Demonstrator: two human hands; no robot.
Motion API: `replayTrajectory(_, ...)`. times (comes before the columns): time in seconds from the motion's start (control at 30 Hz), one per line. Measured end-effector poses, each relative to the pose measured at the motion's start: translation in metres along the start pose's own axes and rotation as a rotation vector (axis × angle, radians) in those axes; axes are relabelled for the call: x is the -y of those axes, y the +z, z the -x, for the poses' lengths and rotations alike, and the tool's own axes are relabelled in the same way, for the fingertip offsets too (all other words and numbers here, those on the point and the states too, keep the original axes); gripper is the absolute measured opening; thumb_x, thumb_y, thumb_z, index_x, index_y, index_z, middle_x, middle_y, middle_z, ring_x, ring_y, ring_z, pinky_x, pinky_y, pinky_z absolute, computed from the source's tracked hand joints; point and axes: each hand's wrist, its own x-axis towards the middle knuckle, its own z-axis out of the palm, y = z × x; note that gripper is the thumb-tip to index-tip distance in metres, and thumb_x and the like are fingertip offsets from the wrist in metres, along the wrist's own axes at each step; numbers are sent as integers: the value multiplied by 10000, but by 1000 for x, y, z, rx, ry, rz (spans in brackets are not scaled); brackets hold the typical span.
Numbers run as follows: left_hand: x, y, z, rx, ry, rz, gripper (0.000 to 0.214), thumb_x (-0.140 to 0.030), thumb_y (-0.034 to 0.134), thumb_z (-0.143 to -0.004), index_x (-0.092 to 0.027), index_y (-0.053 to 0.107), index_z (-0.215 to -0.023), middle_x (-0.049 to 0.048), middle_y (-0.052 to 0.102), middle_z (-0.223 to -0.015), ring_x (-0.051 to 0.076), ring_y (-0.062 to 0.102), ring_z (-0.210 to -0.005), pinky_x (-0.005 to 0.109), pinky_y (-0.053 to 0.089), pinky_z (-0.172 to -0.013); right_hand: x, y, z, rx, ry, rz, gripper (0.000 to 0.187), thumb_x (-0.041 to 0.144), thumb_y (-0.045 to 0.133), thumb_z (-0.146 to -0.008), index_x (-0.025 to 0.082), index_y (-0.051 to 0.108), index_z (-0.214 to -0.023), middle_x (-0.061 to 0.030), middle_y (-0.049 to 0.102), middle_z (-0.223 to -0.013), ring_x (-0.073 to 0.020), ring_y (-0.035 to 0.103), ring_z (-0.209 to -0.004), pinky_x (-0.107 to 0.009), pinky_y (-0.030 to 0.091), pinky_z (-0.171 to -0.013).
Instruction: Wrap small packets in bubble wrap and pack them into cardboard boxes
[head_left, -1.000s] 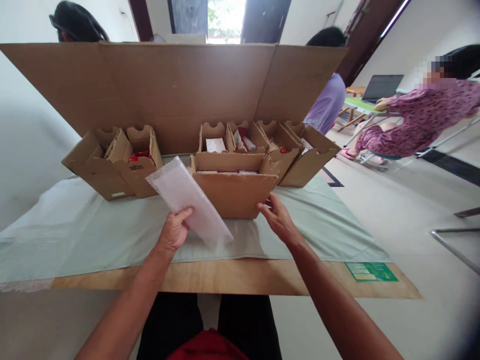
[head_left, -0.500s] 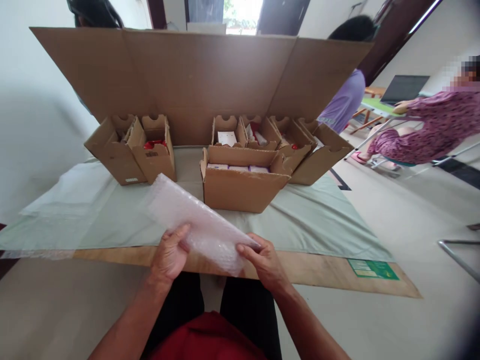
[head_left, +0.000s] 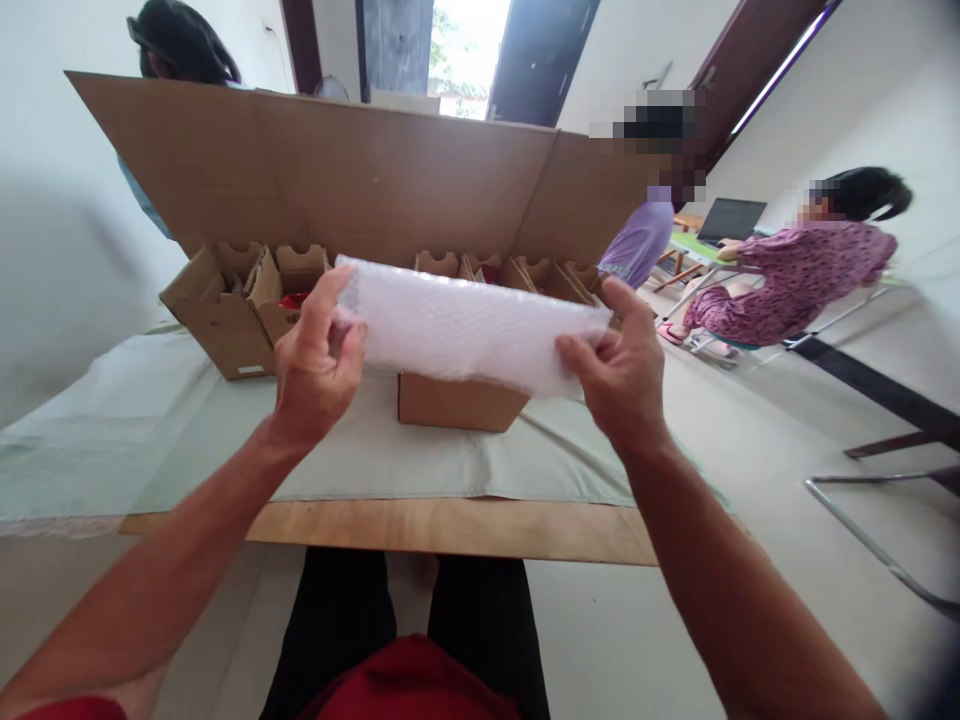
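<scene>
A white bubble-wrap pouch [head_left: 465, 325] is held level in the air over the table, stretched between both hands. My left hand [head_left: 315, 365] pinches its left end with thumb and fingers. My right hand [head_left: 622, 375] grips its right end. Just behind and below the pouch stands an open cardboard box [head_left: 454, 402], mostly hidden by it.
A row of small open cardboard boxes [head_left: 225, 310] stands along a tall cardboard panel [head_left: 360, 170] at the back of the table, on a pale green cloth [head_left: 150, 420]. Other people are behind the panel [head_left: 180, 45] and seated at the right [head_left: 795, 275] by a laptop [head_left: 731, 218].
My right hand left the box and took the pouch's other end. Both hands then lifted the pouch from low by the table edge up in front of the boxes.
</scene>
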Motion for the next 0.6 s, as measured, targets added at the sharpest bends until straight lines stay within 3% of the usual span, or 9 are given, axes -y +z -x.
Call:
replayTrajectory(0.1,3,20,-42,206,139,-314,320,-223,528,-926,-223,731,-1174,75,760,-1032,236,692,-977,394,533,-940,-14,-3,-48,9,-100,259,597,310,683,-849,268,497,-1415,-4,669,-833,-154,541,-604,-309,446,-567)
replayTrajectory(0.2,5,41,-65,519,123,-587,332,-208,488,-895,-207,794,-1025,107,781,-990,290,700,-993,417,541,-870,-24,-3,-73,131,-73,585,421,272,679,-838,214,633,-1252,-12,666,-767,-174,575,-661,-312,431,-622)
replayTrajectory(0.33,4,65,-80,924,137,-788,334,-190,508,-824,-227,817,-945,102,792,-945,301,716,-922,389,523,-786,-25,4,-82,486,0,971,236,253,691,-825,214,736,-1054,-51,730,-870,-216,651,-810,-308,414,-689)
replayTrajectory(0.47,6,89,-101,1211,184,-798,209,-154,608,-700,-212,802,-750,115,767,-776,295,707,-774,380,495,-754,-19,16,-93,844,-45,1147,180,218,664,-838,232,767,-985,-65,773,-962,-247,698,-895,-303,424,-688)
replayTrajectory(0.53,12,104,-105,1289,145,-715,126,-152,657,-657,-197,775,-661,137,749,-738,323,702,-764,410,488,-767,-15,25,-97,939,-110,1233,195,167,652,-834,220,778,-972,-90,788,-981,-266,717,-923,-311,446,-694)
replayTrajectory(0.6,23,120,-101,1137,67,-488,65,-196,703,-655,-197,759,-621,159,742,-736,368,704,-825,447,485,-814,-13,34,-98,932,-207,1327,251,113,611,-857,188,782,-1025,-141,795,-1001,-289,732,-969,-328,476,-731)
